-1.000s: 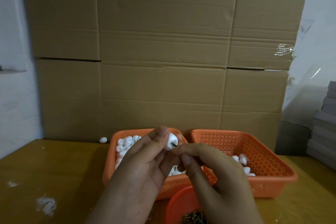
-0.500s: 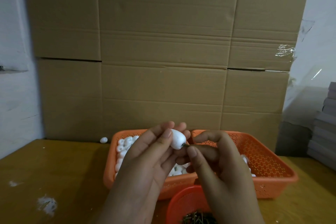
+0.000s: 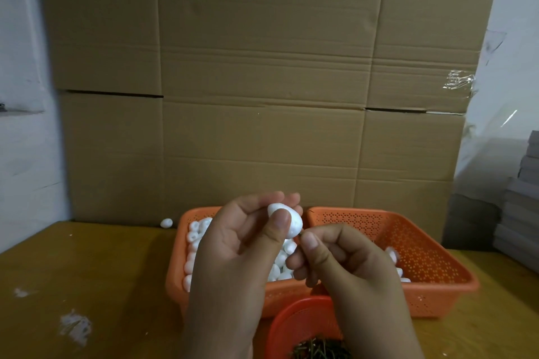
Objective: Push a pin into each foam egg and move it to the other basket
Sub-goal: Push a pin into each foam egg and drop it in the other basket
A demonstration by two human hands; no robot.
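My left hand [image 3: 242, 248] holds a white foam egg [image 3: 293, 221] between thumb and fingertips, above the left orange basket [image 3: 180, 280], which is full of several white eggs. My right hand [image 3: 344, 265] sits just right of the egg, thumb and forefinger pinched together right at the egg's lower side, where a pin would be; the pin itself is hidden by the fingers. The right orange basket [image 3: 431, 242] holds a few eggs, mostly hidden behind my right hand.
A small round orange bowl [image 3: 291, 320] with dark pins stands at the near edge below my hands. One loose egg [image 3: 166, 223] lies on the wooden table by the cardboard wall. Grey stacked boards stand at the far right.
My left hand turned the egg so its whole side shows under the thumb. My right hand drew closer, and the visible pin shaft has vanished between fingers and egg.
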